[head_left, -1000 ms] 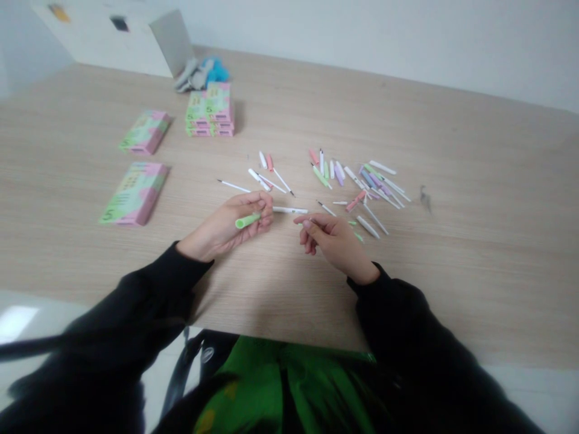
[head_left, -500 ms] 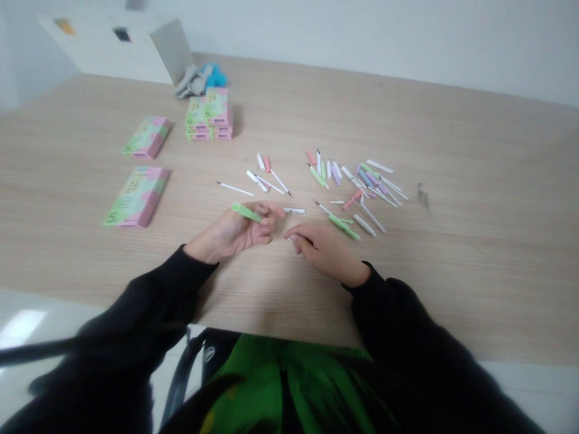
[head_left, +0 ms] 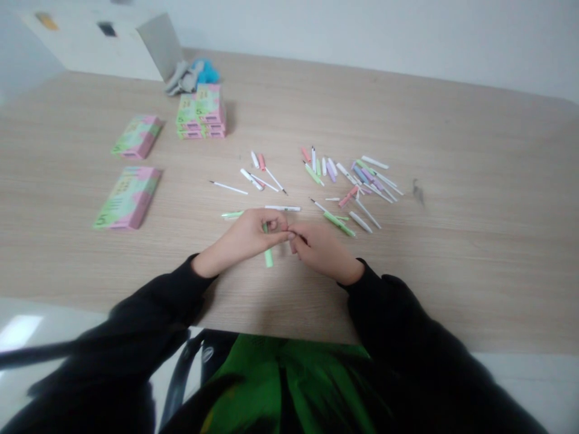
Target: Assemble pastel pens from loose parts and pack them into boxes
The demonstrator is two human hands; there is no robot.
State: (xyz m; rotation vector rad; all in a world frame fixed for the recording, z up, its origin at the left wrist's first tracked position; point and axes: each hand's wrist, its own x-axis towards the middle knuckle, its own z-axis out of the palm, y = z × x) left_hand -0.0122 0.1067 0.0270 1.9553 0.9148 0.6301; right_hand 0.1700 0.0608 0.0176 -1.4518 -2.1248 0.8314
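My left hand is closed around a green pen barrel, whose lower end sticks out below the fingers. Its thumb and fingertips meet those of my right hand. That hand is pinched closed, and whatever lies between the fingertips is too small to make out. Just beyond the hands lies a white pen barrel. A green pen part shows beside my left hand, partly hidden by it. To the right of my right hand rest a green pen barrel and a white one.
Loose refills, caps and barrels form a pile at the right and a smaller group beyond my hands. Pink-green boxes are stacked at the back left, with two single boxes nearby. Gloves lie by a white case.
My left hand has turned over and come to the right until its fingertips meet my right hand's. The green barrel now points down toward me. A green pen part has come into view at the left.
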